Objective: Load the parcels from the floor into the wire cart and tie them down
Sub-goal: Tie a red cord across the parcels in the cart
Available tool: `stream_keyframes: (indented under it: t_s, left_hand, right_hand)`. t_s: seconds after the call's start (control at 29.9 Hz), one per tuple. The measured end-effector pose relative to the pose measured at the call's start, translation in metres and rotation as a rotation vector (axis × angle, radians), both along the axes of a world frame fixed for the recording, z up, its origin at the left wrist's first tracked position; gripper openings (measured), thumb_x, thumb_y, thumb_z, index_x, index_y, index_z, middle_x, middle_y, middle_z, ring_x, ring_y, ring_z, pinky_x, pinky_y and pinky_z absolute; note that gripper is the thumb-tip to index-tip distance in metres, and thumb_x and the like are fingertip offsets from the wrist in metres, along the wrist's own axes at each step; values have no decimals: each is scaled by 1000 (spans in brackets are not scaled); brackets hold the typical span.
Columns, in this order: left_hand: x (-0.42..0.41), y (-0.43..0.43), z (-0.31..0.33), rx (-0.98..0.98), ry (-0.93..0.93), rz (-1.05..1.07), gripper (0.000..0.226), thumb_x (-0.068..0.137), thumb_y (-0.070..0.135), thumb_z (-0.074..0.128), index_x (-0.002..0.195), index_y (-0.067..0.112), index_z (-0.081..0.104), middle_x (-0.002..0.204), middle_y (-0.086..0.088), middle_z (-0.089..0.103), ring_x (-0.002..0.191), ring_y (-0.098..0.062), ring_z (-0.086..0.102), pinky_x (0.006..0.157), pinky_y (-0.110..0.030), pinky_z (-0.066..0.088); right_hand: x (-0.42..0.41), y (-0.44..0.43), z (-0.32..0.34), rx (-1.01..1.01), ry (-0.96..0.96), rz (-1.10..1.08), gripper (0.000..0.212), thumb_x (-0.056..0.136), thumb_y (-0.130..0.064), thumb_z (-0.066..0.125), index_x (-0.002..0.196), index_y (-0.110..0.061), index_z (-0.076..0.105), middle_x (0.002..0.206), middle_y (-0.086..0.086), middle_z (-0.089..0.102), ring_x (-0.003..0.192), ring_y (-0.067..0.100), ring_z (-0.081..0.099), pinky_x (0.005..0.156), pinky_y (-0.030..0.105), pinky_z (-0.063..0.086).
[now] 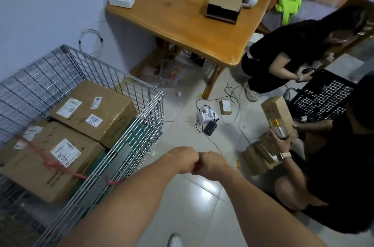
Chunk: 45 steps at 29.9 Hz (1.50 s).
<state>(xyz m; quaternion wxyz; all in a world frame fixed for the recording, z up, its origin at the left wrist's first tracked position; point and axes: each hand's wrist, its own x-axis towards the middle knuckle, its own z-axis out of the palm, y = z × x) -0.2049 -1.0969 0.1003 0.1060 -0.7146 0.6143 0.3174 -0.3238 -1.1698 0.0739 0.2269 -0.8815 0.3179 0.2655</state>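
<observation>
Guessing it's knot work: left hand (180,158) and right hand (214,163) meet curled at bottom center, can't tell around what. Boxes (95,113) sit in the cart (40,68) lower left, red cord (60,167) strapping them down.

Single head-worn wide-angle view, forward and steeply down, wire cart (157,109) close at left.

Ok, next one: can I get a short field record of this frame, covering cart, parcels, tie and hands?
cart: wire cart at left, holding two boxes
boxes: far box and near box, labels up
tie: red cord knotted over the near box, running to the cart's near rim
hands: left hand and right hand curled, touching, beside the cart; contents unclear
remaining: long parcel held by a crouching person at right
</observation>
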Motion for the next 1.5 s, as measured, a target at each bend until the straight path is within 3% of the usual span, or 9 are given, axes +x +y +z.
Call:
stream_keyframes:
  t_s: [0.1,0.23,0.43,0.63,0.83,1.04,1.2,1.37,1.5]
  left_hand:
    - [14,5,5,-19,16,59,21,97,28,68,112,14,72,119,-13,65,107,-34,65,79,-34,46]
    - [40,25,-1,6,9,149,21,95,34,70,108,18,73,116,-10,69,105,-31,67,86,-34,52]
    - [47,36,3,-104,-222,128,28,107,20,50,125,13,70,117,-13,69,107,-34,68,91,-41,54]
    - [10,17,22,-172,-253,-116,29,100,13,58,127,13,68,123,-13,66,113,-36,66,92,-41,53]
    - [16,33,10,-84,-228,-52,28,104,24,57,127,9,65,125,-13,64,115,-35,64,92,-41,51]
    - [28,67,-23,87,-175,-7,32,104,32,58,127,12,68,127,-13,66,118,-33,64,96,-39,52]
    - [8,75,-56,96,-71,-2,30,105,26,55,127,12,70,131,-15,65,122,-35,62,102,-40,50]
    - [-17,72,-69,44,-14,-75,29,102,14,53,124,16,72,132,-15,63,123,-36,61,102,-37,48]
    - [-21,63,-64,0,-33,-109,34,101,10,52,129,15,70,134,-16,63,123,-36,60,101,-37,47]
  right_hand:
    - [-5,-8,13,75,-15,-86,34,96,-46,61,92,-14,72,84,5,73,78,20,61,68,29,43]
    - [-15,-20,34,2,-73,-181,39,101,-48,51,81,-18,65,84,8,62,87,27,59,69,29,38]
    - [-38,-21,51,-351,238,-21,40,105,-43,45,129,-15,61,125,6,65,114,29,64,80,35,45]
    - [-1,15,41,282,-46,-249,42,88,-42,73,115,-11,65,98,8,73,87,21,66,74,28,49]
    - [-13,-9,54,266,-77,-345,40,92,-46,66,61,-21,67,68,-1,60,64,17,55,63,29,50]
    - [-43,-22,48,162,153,-218,63,87,-67,63,107,-9,77,106,6,74,101,25,66,95,38,55]
    - [-48,-24,39,200,229,-203,73,79,-87,53,53,-19,61,67,0,57,66,21,58,81,38,52]
    - [-66,-24,25,426,455,-235,43,84,-59,72,72,-18,73,57,-5,52,49,16,45,52,25,40]
    - [-61,-4,3,553,437,-262,28,86,-48,74,83,-19,77,59,-6,55,48,14,48,51,24,40]
